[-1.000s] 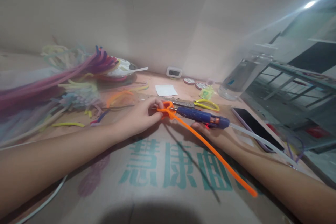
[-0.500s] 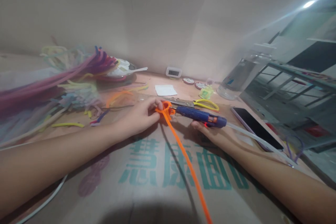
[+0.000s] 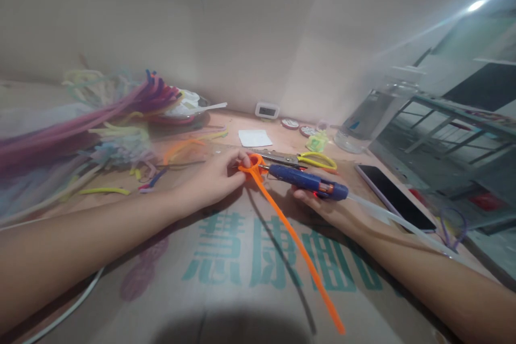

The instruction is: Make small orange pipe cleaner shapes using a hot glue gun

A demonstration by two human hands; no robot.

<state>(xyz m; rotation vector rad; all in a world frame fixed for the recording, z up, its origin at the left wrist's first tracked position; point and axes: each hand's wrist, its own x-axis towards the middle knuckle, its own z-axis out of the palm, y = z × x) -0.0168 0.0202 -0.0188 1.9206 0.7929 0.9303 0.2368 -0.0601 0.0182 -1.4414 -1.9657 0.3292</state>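
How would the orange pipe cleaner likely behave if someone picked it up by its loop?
Probably light: the left hand pinches the orange pipe cleaner at its loop with fingertips alone. Likely bendable yet shape-holding: the loop is curled, while the tail juts nearly straight above its shadow on the cardboard.

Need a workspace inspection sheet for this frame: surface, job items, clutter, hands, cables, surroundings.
Surface: cardboard sheet with green print.
Job's things: orange pipe cleaner, looped at one end, tail trailing toward the camera; blue glue gun, nozzle at the loop.
Clutter: pipe-cleaner pile at left; scissors, white card, phone, bottle, small display.
Grippers: left hand pinches the loop; right hand holds the glue gun.
Cables: white cable at lower left; pale line trails from the gun's rear.
Surroundings: plain wall behind; metal frame at right.
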